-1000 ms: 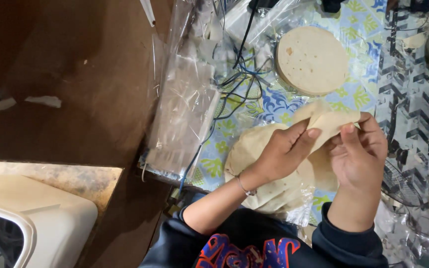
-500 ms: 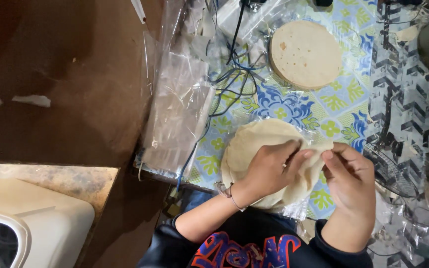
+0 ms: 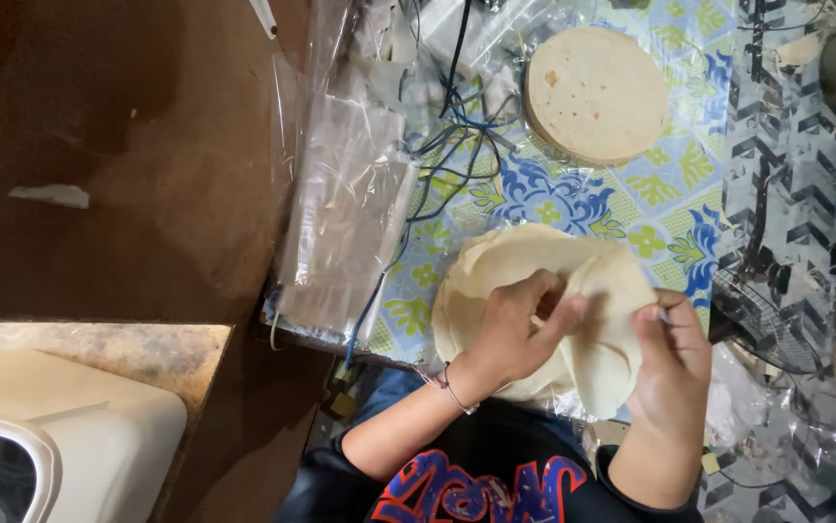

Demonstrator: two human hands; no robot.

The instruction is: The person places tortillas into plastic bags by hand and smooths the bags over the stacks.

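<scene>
A pile of pale round flatbreads [image 3: 495, 266] lies on the patterned tablecloth [image 3: 573, 199] near the table's front edge. My left hand [image 3: 515, 334] rests on the pile with its fingers curled under the top flatbread. My right hand [image 3: 674, 363] pinches the lifted, folded edge of that same flatbread [image 3: 611, 329], which is peeled up toward me. A second, neat stack of round flatbreads [image 3: 597, 92] sits farther back on the cloth, apart from both hands.
A heap of clear plastic bags [image 3: 345, 223] lies at the table's left edge, with dark and blue cables [image 3: 447, 145] running across it. A white appliance [image 3: 40, 436] stands at lower left on the brown floor [image 3: 137, 165]. A wire fan guard [image 3: 766, 320] is at right.
The view has shifted, so the pile sits lower and more central. My hands went from holding the flatbreads up, to pressing them flat, to peeling the top one up at the right.
</scene>
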